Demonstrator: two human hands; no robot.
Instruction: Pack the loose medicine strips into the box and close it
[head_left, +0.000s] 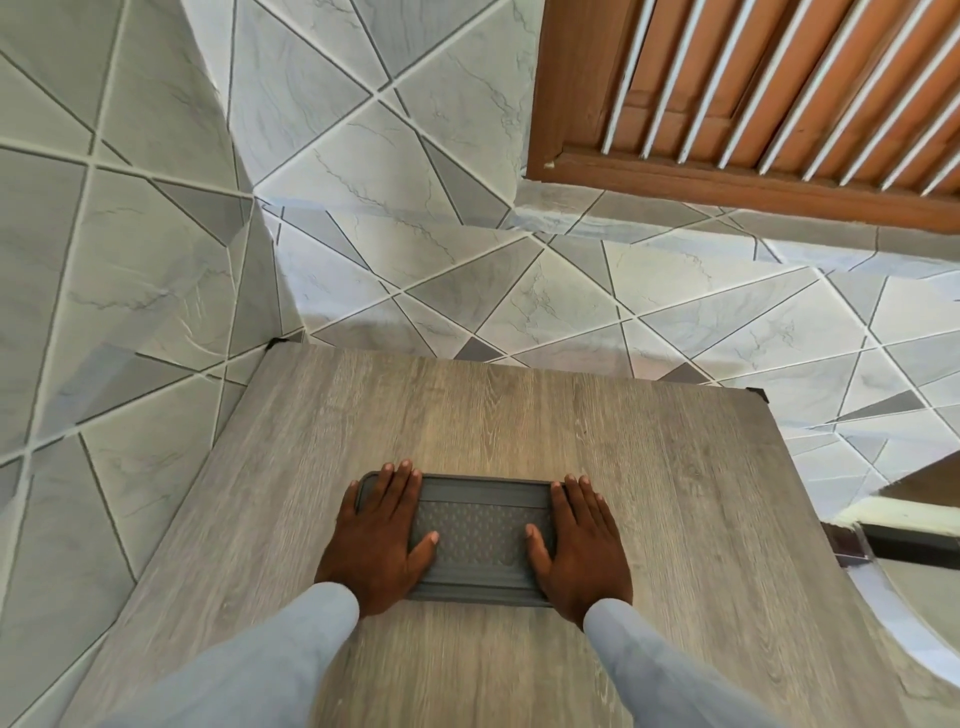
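Note:
A flat grey box (480, 538) with a dotted, textured lid lies closed on the wooden table (519, 415), near its front middle. My left hand (376, 538) rests flat on the box's left end, fingers spread over the lid. On the right end my right hand (579, 545) lies flat in the same way. Both thumbs point inward across the lid. No medicine strips are visible; whatever is inside the box is hidden.
The table stands in a corner of grey and white geometric wall tiles (156, 260). A brown wooden frame with white bars (753, 104) hangs at the upper right. Past the table's right edge sits a dark and white object (857, 540).

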